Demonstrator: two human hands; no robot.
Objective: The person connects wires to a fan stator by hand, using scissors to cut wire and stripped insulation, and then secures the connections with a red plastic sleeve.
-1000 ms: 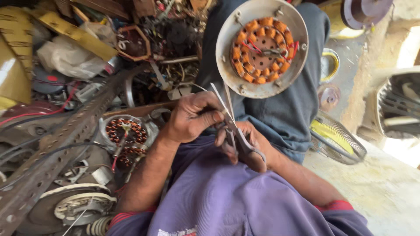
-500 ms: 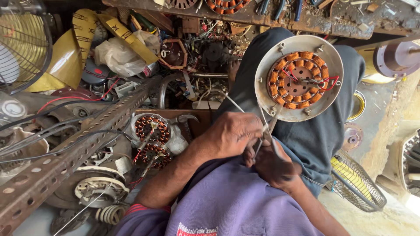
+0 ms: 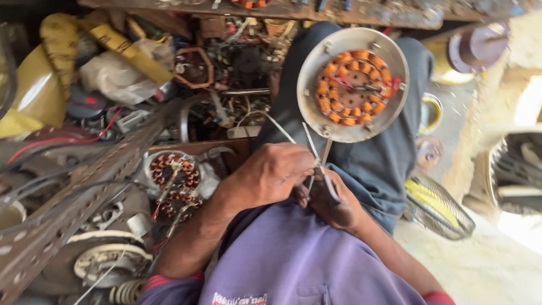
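Below the round motor plate (image 3: pixel 353 85) resting on the person's knee, both hands meet over the lap so the thin wires (image 3: pixel 313 148) stay taut. Left hand (image 3: pixel 274 172) pinches them; right hand (image 3: pixel 333 200) closes around pliers (image 3: pixel 326 179). Since 0.5 s ago, the plate sits further left and the yellow fan has left view.

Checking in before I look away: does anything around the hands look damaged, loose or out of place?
Nothing looks broken. The round motor plate with copper coils rests tilted on the knee rather than flat, its white wires trailing loose to the left hand and right hand. A second coil stator lies among piled scrap at left.
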